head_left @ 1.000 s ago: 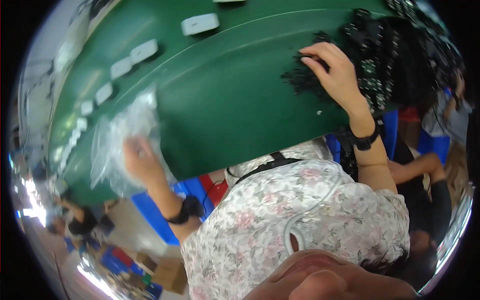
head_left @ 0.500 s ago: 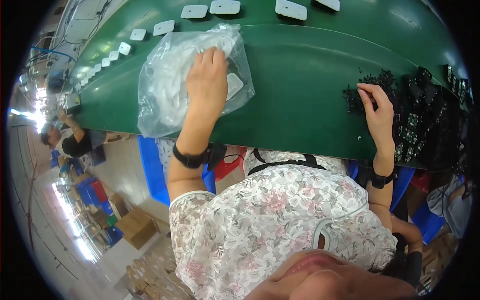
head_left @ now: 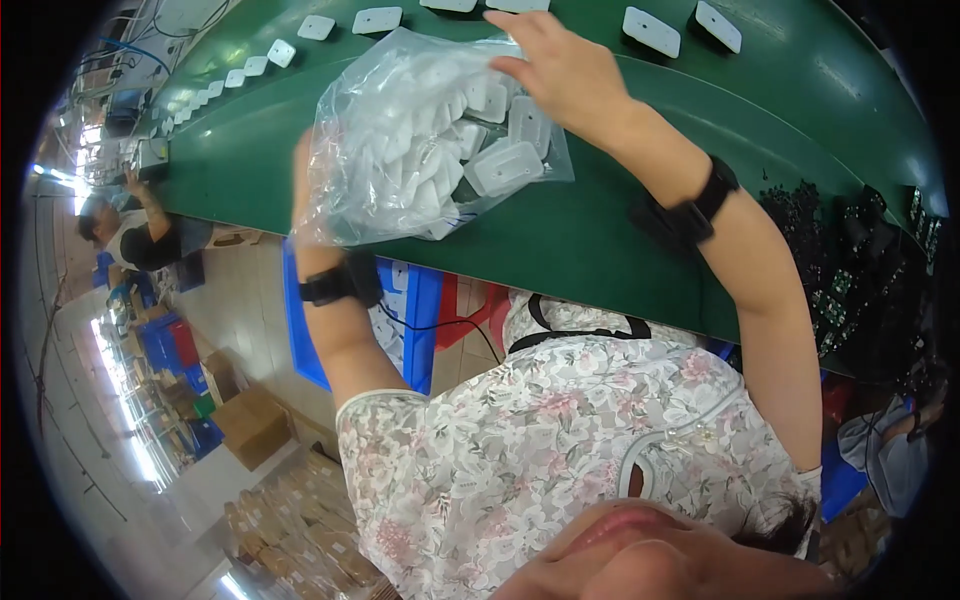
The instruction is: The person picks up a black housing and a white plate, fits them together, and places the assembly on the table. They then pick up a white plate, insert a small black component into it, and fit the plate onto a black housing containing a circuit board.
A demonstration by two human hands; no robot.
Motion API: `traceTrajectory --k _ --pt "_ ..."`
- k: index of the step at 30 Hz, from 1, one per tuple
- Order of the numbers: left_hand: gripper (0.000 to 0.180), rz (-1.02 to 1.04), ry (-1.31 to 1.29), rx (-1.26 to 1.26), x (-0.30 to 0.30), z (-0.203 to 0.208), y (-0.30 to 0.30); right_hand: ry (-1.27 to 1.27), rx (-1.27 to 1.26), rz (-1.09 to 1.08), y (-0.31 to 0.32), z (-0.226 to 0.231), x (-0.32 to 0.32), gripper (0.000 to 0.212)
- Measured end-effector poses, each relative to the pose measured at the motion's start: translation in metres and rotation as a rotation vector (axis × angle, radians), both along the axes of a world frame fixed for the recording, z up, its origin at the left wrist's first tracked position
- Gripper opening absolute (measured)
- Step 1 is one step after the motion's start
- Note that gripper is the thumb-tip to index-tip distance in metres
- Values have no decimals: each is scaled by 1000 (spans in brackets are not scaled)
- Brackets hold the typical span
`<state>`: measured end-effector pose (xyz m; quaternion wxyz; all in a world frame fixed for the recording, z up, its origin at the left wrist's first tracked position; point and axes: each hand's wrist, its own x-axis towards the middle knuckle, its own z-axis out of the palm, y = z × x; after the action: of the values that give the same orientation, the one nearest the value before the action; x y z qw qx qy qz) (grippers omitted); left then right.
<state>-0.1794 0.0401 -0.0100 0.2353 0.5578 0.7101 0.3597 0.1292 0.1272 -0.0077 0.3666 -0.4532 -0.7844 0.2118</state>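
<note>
A clear plastic bag (head_left: 335,150) of white rounded-rectangular plastic covers (head_left: 505,168) lies on the green work surface in front of me. My left hand (head_left: 304,185) is at the bag's left side; its fingers are blurred and hidden behind the plastic. Over the bag's upper right corner reaches my right hand (head_left: 570,75), thumb and forefinger spread apart with nothing visible between them. Its fingertips are close to a white case (head_left: 517,5) at the top edge; whether they touch it cannot be made out.
White cases (head_left: 377,20) stand in a row along the far green belt (head_left: 590,50). At the right are a heap of small black parts (head_left: 795,210) and green circuit boards (head_left: 835,305). A blue bin (head_left: 425,320) sits below the table edge. Another person (head_left: 140,225) sits far left.
My right hand has left the small black parts and swung up and left over the bag. My left hand has gone from on top of the bag to its left side. More covers show.
</note>
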Motion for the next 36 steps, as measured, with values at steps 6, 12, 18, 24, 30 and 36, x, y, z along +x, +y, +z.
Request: traceTrajectory --k 6,12,18,24,30,36 --pt "27 130 -2 -107 -15 -40 -5 -510 -25 278 29 -2 -35 18" --pt "23 344 -14 597 1 70 -41 34 -44 334 31 62 -34 22" --pt "24 327 99 571 2 60 -19 120 -142 307 39 27 -52 20" --pt "31 356 -379 409 -24 -45 -29 287 16 103 3 29 -43 19" --pt "30 386 -54 401 -41 -57 -17 77 427 846 -107 0 -51 32" --pt "22 437 -22 537 -45 -55 -19 -329 418 928 -105 -30 -41 31"
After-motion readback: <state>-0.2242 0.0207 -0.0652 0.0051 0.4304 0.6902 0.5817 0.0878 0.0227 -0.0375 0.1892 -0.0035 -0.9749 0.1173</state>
